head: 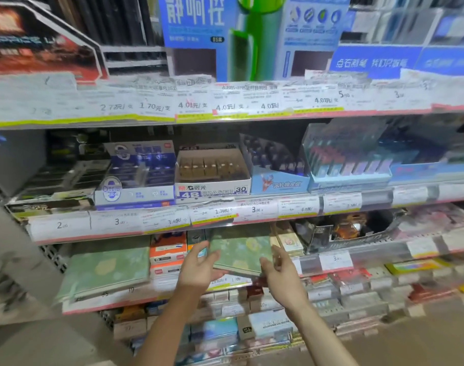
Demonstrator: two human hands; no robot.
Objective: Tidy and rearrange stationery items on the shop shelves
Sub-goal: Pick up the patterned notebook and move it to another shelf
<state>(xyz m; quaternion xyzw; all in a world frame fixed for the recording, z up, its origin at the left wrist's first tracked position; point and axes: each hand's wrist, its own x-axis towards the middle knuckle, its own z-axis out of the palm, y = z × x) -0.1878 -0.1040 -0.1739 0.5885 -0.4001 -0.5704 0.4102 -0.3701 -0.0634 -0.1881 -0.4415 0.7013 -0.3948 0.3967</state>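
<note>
green floral notebook is up between your two hands on the third shelf down, just under the price-tag rail. your left hand has its grip on the left edge and your right hand on the right edge, looks like so it stays flat while you slide it. a matching green stack sits further left past the orange boxes, so i'd guess that's where it belongs.

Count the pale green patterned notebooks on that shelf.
2. One green notebook is held between the left hand and right hand, mid-shelf. The second green notebook lies at the shelf's left end. More may be stacked beneath it.
</note>
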